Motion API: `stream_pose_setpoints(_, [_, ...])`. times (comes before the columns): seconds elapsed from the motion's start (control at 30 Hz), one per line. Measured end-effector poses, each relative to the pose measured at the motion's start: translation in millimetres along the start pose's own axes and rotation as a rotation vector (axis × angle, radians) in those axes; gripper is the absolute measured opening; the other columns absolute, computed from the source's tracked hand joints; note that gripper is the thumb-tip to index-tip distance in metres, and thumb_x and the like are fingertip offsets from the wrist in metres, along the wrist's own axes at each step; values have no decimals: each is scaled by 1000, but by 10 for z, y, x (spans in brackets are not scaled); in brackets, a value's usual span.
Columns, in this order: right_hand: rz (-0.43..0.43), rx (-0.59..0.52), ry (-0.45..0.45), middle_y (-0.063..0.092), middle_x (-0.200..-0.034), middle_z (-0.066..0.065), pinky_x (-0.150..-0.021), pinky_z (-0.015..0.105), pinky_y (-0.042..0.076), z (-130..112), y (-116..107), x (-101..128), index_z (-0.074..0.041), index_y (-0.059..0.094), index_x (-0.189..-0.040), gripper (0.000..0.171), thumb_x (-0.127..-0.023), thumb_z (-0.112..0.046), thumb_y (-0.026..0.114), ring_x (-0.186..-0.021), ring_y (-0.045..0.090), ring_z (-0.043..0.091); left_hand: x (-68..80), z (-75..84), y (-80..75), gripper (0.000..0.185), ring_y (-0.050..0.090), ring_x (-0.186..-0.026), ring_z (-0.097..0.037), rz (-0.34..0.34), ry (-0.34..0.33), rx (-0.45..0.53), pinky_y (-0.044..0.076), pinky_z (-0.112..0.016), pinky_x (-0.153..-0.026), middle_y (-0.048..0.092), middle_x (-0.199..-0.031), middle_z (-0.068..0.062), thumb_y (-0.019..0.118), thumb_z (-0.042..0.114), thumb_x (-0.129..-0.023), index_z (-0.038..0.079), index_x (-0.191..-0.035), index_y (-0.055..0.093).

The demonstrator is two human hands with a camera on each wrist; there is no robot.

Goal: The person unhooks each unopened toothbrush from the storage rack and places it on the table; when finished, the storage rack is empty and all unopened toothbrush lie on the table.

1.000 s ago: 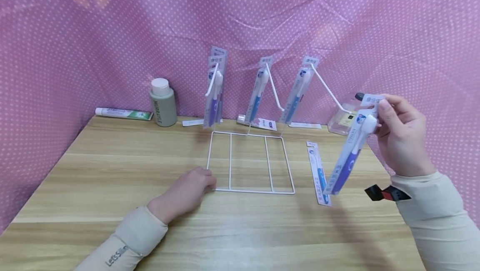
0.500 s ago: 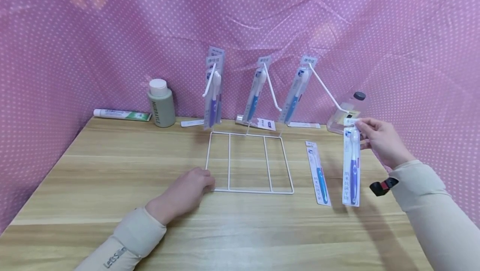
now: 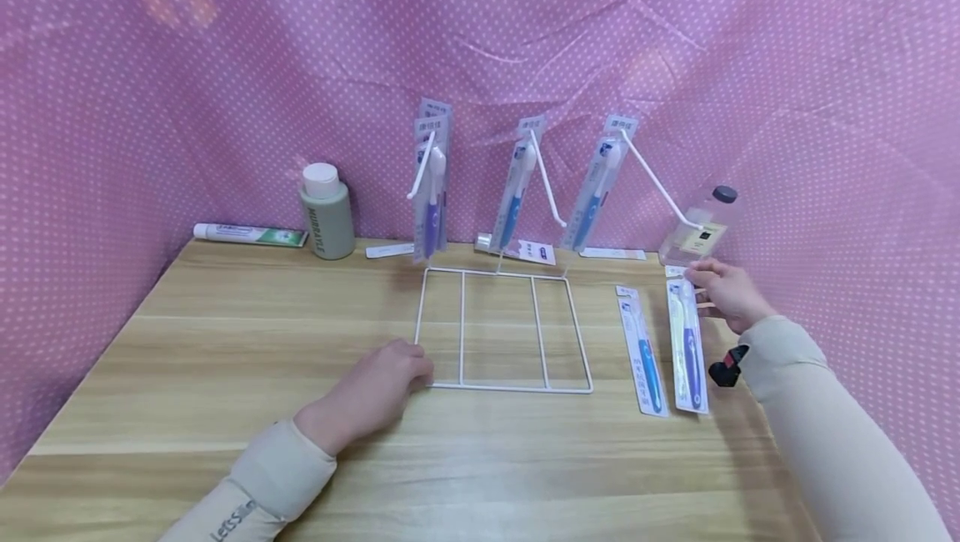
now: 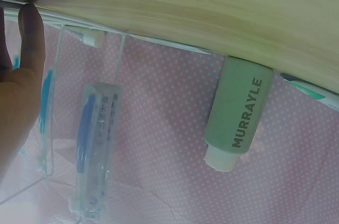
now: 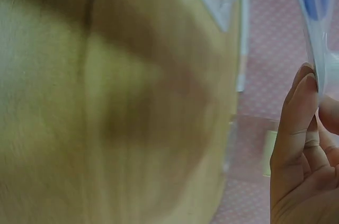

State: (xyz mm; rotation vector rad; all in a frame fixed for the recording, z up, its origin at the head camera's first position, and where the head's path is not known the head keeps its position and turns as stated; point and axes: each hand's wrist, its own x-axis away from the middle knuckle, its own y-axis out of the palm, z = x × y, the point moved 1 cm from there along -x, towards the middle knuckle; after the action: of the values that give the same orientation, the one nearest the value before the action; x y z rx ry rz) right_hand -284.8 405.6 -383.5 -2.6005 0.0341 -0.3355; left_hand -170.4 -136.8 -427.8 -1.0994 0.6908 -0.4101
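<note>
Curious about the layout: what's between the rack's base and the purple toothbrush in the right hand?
A packaged blue toothbrush, flat on the table, in the head view.

Clock centred on rack [image 3: 495, 387]: bottle [image 3: 327, 221] at 10, I read "MURRAYLE"; left sleeve [image 3: 279, 471] at 8, "Let's Sli…", end unclear; packs [image 3: 517, 183] at 12 and 3, small Chinese characters.

The right hand [image 3: 726, 298] has lowered the packaged purple toothbrush [image 3: 690, 350] to near the blue toothbrush [image 3: 647, 358].

Green bottle [image 3: 328, 223] beside 1 tube [image 3: 250, 234], likely toothpaste.
</note>
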Motion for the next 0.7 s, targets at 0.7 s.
stream_pose_setpoints(0.7, [-24, 145, 113, 66, -85, -3, -61, 25, 58, 183, 385, -251, 5, 47, -147, 43, -111, -20, 51, -70, 62, 8, -2, -3, 7, 16, 63, -84, -16, -5, -13, 6, 61, -37, -80, 69, -86, 4, 73, 0, -91, 14, -85, 73])
